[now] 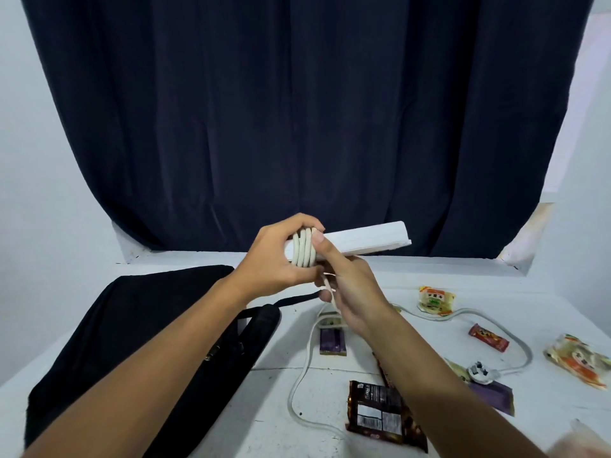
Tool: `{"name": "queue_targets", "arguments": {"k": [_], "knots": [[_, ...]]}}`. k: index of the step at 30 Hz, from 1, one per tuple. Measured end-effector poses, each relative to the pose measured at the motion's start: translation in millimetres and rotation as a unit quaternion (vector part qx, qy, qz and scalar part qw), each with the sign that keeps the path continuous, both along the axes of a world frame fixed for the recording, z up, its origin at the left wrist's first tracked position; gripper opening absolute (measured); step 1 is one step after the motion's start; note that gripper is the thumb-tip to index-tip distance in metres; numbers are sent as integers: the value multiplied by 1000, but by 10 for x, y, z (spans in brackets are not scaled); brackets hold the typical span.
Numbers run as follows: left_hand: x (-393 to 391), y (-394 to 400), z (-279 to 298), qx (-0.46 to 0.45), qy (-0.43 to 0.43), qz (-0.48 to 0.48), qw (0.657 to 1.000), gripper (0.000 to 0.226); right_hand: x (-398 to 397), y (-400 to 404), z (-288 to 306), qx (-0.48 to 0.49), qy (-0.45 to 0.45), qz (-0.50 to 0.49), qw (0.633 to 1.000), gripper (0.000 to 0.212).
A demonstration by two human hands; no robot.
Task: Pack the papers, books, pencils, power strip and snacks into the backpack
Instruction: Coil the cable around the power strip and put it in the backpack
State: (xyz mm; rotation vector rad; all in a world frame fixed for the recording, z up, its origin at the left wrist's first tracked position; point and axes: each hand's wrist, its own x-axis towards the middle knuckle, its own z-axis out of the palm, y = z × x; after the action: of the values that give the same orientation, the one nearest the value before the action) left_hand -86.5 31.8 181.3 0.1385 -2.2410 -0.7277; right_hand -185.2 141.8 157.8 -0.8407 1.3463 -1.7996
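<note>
- My left hand [276, 259] grips the power strip [357, 241], pinning the wound coils.
- My right hand [350, 292] pinches loose cord [299, 380], feeding another turn.
- Backpack [132, 325] waits at eight o'clock.

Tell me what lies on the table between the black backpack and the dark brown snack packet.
In the head view, between black backpack and dark brown snack packet, only a loop of the white power cord on the table.
</note>
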Motion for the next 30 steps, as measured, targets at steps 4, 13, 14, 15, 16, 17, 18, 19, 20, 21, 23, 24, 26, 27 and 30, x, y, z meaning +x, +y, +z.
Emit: {"name": "queue_targets", "arguments": {"k": [4,13,14,15,16,17,18,19,20,21,23,24,26,27,30], "knots": [[54,-85,116,65,-11,10,998,41,-72,118,121,55,143,32,988,48],[122,-268,158,70,-68,116,988,40,-76,298,273,242,535,58,808,15],[141,-297,169,62,-65,134,987,40,-99,308,290,241,531,58,810,8],[166,-330,182,52,-65,151,985,41,-116,335,321,243,527,65,812,6],[196,-363,196,32,-72,166,983,41,-132,360,348,247,526,74,811,10],[222,-397,204,0,-90,179,980,42,-146,375,370,250,528,81,807,18],[250,-430,207,-37,-116,189,974,42,-154,374,385,245,537,76,804,24],[273,-447,208,-72,-148,192,967,41,-161,370,411,223,547,55,805,24],[291,-454,215,-95,-184,186,961,41,-179,345,447,185,558,18,809,20],[311,-445,222,-98,-218,166,957,40,-207,322,495,140,563,-19,814,15],[346,-402,250,-67,-267,113,955,38,-303,270,604,62,568,-72,817,9],[369,-358,266,-40,-275,88,957,37,-383,239,653,35,554,-82,828,5],[420,-252,310,50,-268,26,962,34,-510,223,732,1,478,-58,876,6],[449,-197,334,106,-256,-14,961,33,-560,225,747,-9,437,-30,899,8],[487,-93,368,217,-178,-120,952,32,-545,246,704,-6,373,48,927,23]]}}
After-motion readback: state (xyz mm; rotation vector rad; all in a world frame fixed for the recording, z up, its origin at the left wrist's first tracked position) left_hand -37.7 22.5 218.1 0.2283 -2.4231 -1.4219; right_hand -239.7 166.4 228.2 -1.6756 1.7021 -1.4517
